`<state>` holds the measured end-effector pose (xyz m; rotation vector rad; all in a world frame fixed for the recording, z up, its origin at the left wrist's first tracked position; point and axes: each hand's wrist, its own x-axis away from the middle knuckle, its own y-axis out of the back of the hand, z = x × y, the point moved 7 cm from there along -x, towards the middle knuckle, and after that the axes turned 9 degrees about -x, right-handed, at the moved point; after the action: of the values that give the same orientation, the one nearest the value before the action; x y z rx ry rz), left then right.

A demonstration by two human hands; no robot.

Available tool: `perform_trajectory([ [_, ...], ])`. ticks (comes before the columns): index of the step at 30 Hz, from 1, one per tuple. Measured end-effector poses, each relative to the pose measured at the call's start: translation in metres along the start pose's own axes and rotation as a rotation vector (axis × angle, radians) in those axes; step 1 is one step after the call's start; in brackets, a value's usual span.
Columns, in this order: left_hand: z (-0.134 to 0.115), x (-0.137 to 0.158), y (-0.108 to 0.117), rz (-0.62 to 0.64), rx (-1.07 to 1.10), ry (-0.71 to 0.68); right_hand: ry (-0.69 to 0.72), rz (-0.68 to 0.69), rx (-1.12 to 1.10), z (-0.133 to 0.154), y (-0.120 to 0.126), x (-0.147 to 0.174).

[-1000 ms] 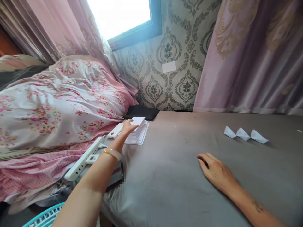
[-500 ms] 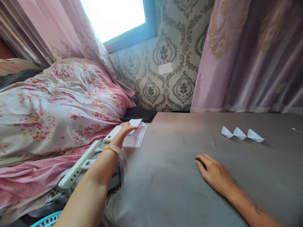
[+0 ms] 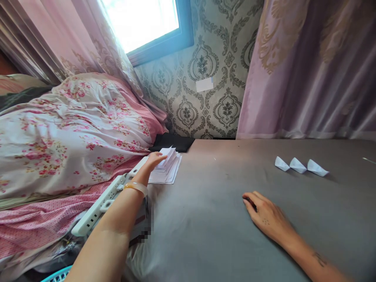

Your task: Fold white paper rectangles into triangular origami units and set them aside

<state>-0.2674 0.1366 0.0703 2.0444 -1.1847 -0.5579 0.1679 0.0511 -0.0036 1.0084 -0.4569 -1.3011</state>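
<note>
At the far left edge of the grey-covered surface (image 3: 205,219), my left hand (image 3: 155,158) grips the near left side of a stack of white paper (image 3: 169,168). Its thumb lies over the upper sheets, and one corner at the top sticks up a little. The other fingers are mostly hidden. My right hand (image 3: 264,213) rests on the grey cover with its fingers curled in and the thumb near the index finger. Nothing shows in it. Beyond it, three small folded white paper pieces (image 3: 297,165) stand in a row.
Left of my arm runs a white power strip (image 3: 98,207) beside a bed with a floral cover (image 3: 88,117). A black flat item (image 3: 173,142) lies behind the paper stack. A blue basket (image 3: 57,275) shows at the bottom left. Purple curtains (image 3: 282,98) hang behind.
My left hand has drawn back slightly to the left on the stack, and the upper sheets now look raised at a corner. My right hand has stayed in place.
</note>
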Motion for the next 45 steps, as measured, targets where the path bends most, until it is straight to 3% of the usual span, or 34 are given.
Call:
perform_trajectory([
  [5, 0.001, -0.002, 0.004, -0.104, 0.059, -0.031, 0.021, -0.018, -0.003, 0.000, 0.000, 0.000],
  [8, -0.003, 0.004, 0.017, -0.252, 0.125, -0.035, 0.022, -0.007, -0.011, 0.000, -0.001, 0.001],
  [11, -0.020, 0.018, 0.034, -0.430, 0.244, -0.069, 0.016, 0.010, -0.013, 0.000, -0.002, 0.001],
  [13, -0.039, 0.030, 0.035, -0.463, 0.354, -0.130, 0.019, 0.009, -0.013, 0.000, -0.002, 0.001],
  [15, -0.060, 0.046, 0.025, -0.413, 0.473, -0.184, 0.020, 0.001, -0.009, 0.001, -0.002, 0.002],
  [18, -0.086, 0.077, -0.010, -0.239, 0.659, -0.227, 0.004, -0.027, -0.022, 0.001, 0.002, 0.003],
  [20, -0.097, 0.101, -0.055, 0.073, 1.013, -0.157, -0.039, -0.080, -0.061, -0.001, 0.008, 0.004],
  [21, -0.099, 0.114, -0.078, 0.190, 1.077, -0.094, -0.073, -0.112, -0.076, -0.004, 0.012, 0.005],
  [25, -0.090, 0.164, -0.156, 0.440, 0.913, 0.151, -0.111, -0.205, -0.054, -0.010, 0.024, 0.009],
  [28, -0.082, 0.187, -0.189, 0.535, 0.808, 0.233, -0.015, -0.203, -0.032, -0.007, 0.026, 0.009],
  [35, -0.077, 0.199, -0.192, 0.529, 0.702, 0.263, 0.252, -0.042, -0.081, 0.016, 0.019, 0.012],
  [39, -0.080, 0.203, -0.192, 0.596, 0.656, 0.228, 0.282, 0.042, -0.100, 0.021, 0.014, 0.012],
  [42, -0.080, 0.200, -0.186, 0.642, 0.448, 0.052, 0.260, 0.102, -0.096, 0.016, 0.011, 0.011],
  [45, -0.088, 0.189, -0.161, 0.452, 0.178, -0.327, 0.249, 0.121, -0.115, 0.009, 0.012, 0.010],
])
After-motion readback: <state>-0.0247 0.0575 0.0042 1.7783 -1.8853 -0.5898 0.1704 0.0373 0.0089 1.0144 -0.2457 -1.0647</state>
